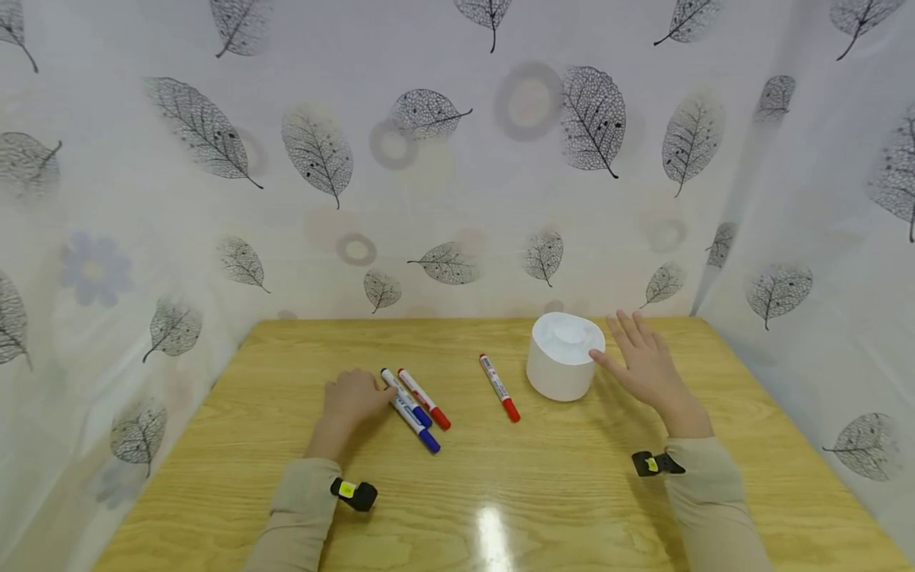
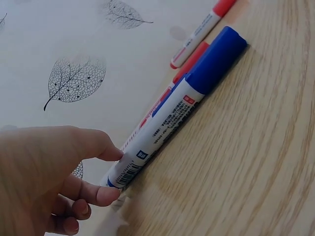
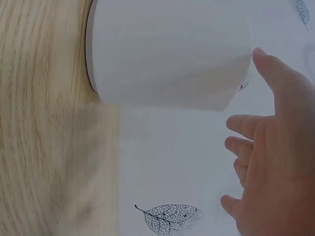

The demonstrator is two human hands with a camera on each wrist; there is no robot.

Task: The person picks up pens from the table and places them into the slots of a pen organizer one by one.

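Three markers lie side by side left of centre: a near blue-capped marker [image 1: 411, 415] [image 2: 155, 132], another blue-capped one [image 1: 407, 397] and a red-capped one [image 1: 423, 397]. My left hand [image 1: 353, 401] [image 2: 64, 172] has its thumb and index finger at the rear end of the near blue marker, one on each side; the other fingers are curled. A white round container [image 1: 561, 369] [image 3: 167, 54] with a slanted top stands at the right. Beside it is my right hand [image 1: 646, 369] [image 3: 280, 142], fingers spread, the thumb tip at its upper rim.
Another red-capped marker [image 1: 498, 385] [image 2: 199, 37] lies apart, between the group of markers and the white container. The wooden table [image 1: 557, 492] ends at the back against a pale curtain [image 1: 457, 191] with a leaf print, which also hangs at both sides.
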